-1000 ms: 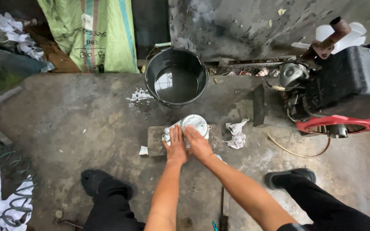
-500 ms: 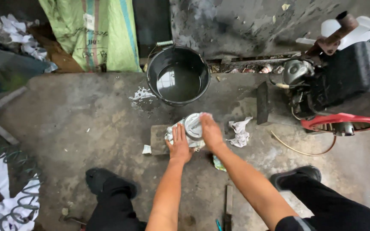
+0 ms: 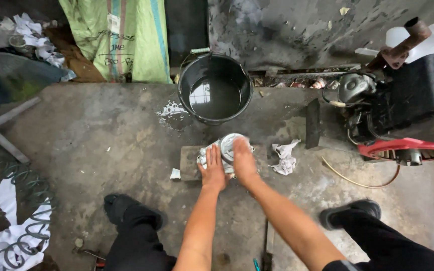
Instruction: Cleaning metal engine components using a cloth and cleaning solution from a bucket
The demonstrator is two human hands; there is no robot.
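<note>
left hand clamps the round silver metal casting on its block; right hand presses flat on top. black water bucket at 12 o'clock. steady, even pressure advisable.

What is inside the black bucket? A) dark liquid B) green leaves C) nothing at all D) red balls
A: the black bucket, standing on the concrete past the hands, holds dark liquid with a shiny surface that mirrors the light.
</note>
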